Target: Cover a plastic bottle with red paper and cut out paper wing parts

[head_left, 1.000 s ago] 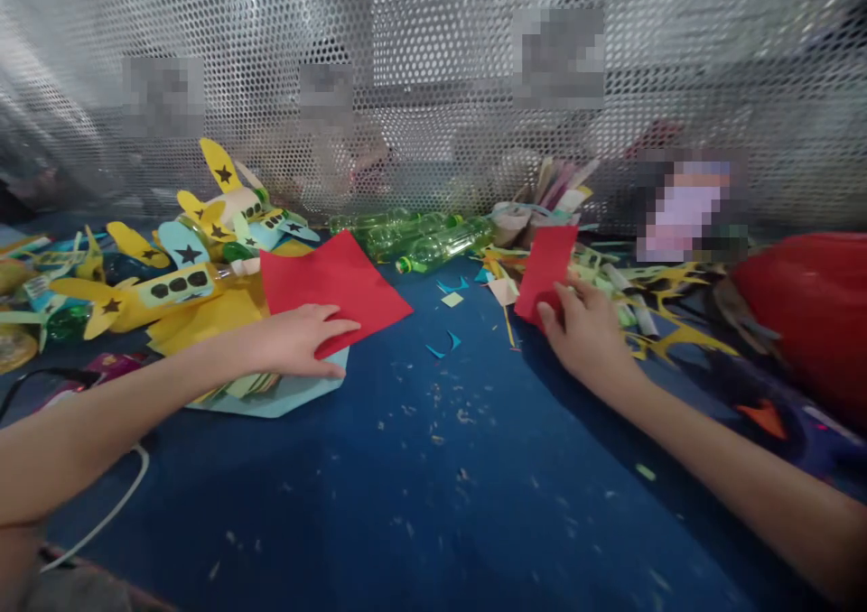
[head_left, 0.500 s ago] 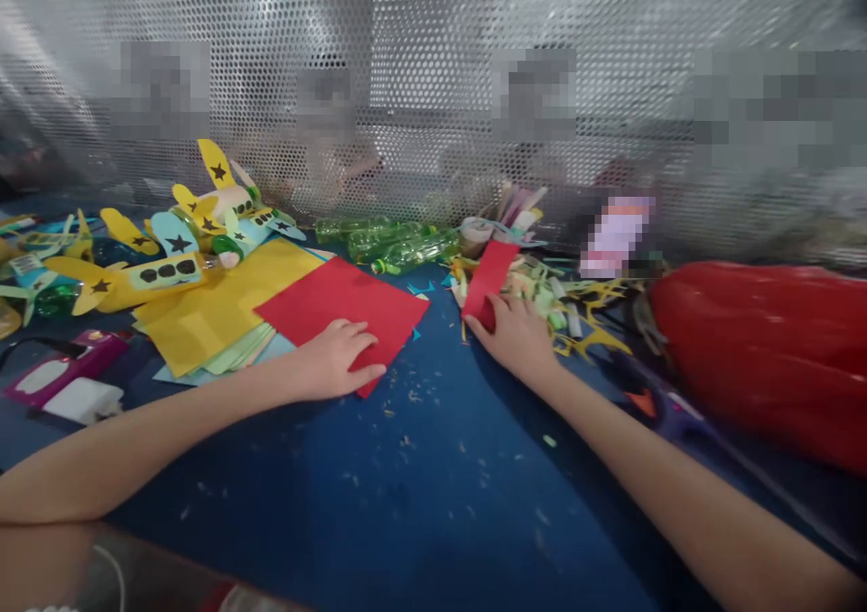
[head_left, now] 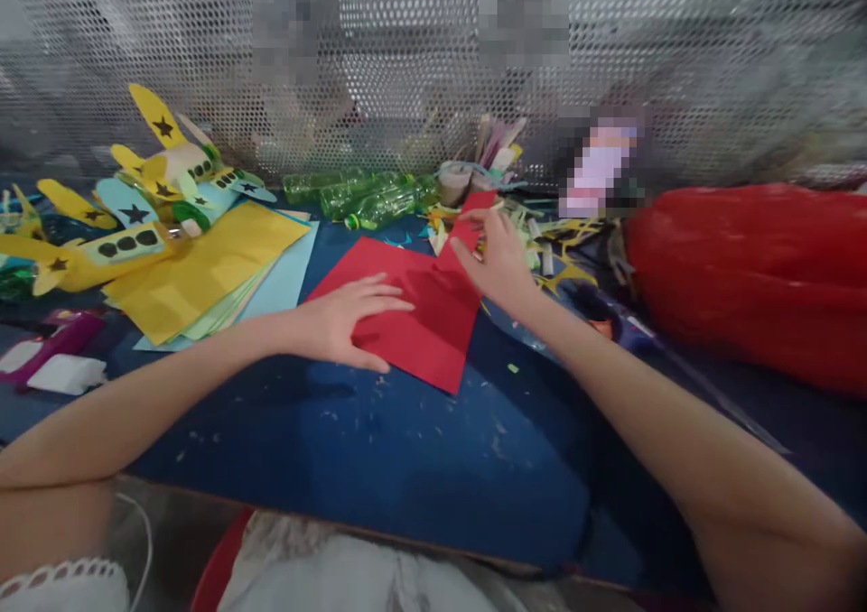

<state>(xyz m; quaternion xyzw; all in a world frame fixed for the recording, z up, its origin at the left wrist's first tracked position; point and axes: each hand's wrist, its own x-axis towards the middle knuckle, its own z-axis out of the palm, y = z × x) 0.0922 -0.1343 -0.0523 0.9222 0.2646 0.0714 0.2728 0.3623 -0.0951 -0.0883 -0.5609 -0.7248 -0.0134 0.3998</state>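
Note:
A large red paper sheet (head_left: 420, 323) lies flat on the blue table (head_left: 379, 449). My left hand (head_left: 345, 319) rests flat on its near left part, fingers stretched out. My right hand (head_left: 498, 260) pinches a smaller red paper piece (head_left: 467, 228) at the sheet's far right corner, where the two red papers meet.
A stack of yellow, green and light blue paper sheets (head_left: 209, 273) lies to the left, with yellow paper planes (head_left: 128, 206) behind. Green plastic bottles (head_left: 366, 199) and paper scraps (head_left: 542, 242) line the perforated metal screen. A red bag (head_left: 751, 269) sits at right. Small scraps dot the table.
My left hand slid the large red sheet off the stack toward the table's middle. My right hand brought the small red piece left to the sheet's corner. The view dropped lower.

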